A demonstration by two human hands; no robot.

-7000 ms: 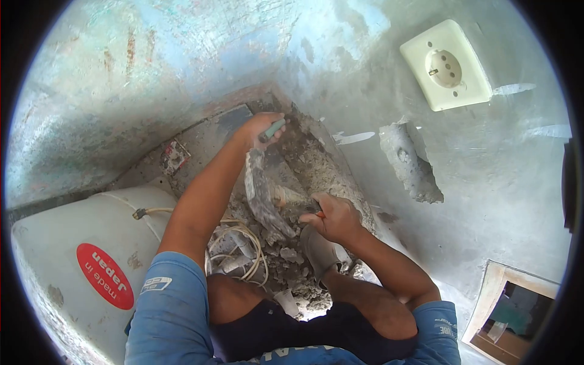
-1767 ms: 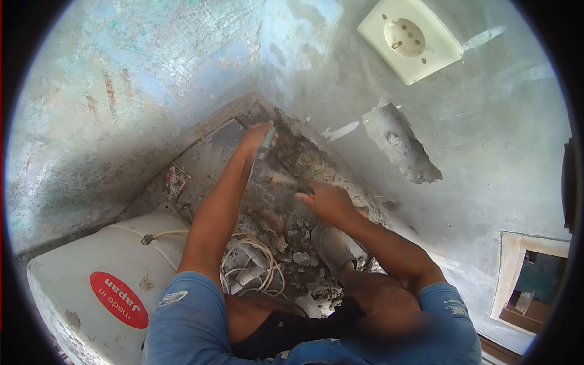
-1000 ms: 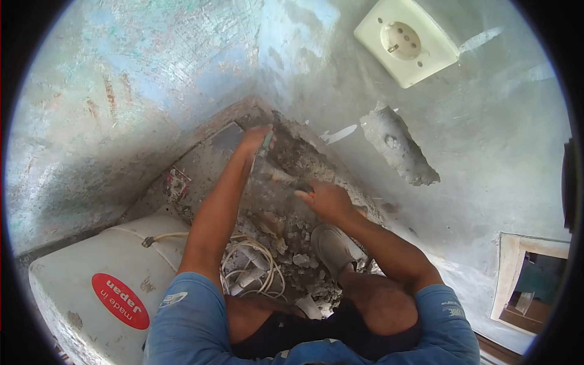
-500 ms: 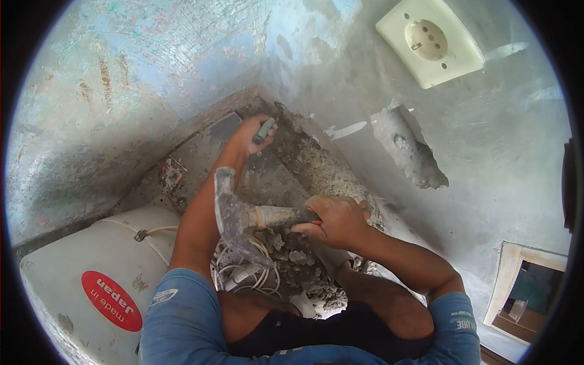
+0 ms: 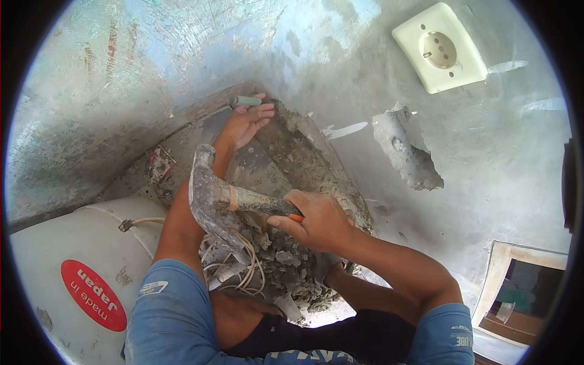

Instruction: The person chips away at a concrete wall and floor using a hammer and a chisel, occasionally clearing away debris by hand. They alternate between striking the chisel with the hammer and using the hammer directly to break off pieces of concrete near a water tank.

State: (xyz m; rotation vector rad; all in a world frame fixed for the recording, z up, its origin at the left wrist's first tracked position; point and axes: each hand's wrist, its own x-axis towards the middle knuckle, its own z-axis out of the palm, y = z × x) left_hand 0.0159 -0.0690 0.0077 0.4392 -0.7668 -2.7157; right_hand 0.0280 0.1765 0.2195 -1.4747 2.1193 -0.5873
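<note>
My left hand is at the corner where the two walls meet, with a short green handle resting between thumb and fingers. Its fingers are partly spread, and the handle lies nearly level. In my right hand is the dark grip of a dusty claw hammer. The hammer's head points left, over my left forearm. Broken rubble lies below the hammer, beside a rough, chipped strip along the wall's base.
A white tank with a red label stands at the left. Looped pale cable lies by my legs. The right wall holds a socket, a chipped hollow and a framed opening.
My left hand has opened somewhat, and the green handle has tipped from steep to nearly level. My right hand and the hammer have moved left and slightly up. The view has shifted a little.
</note>
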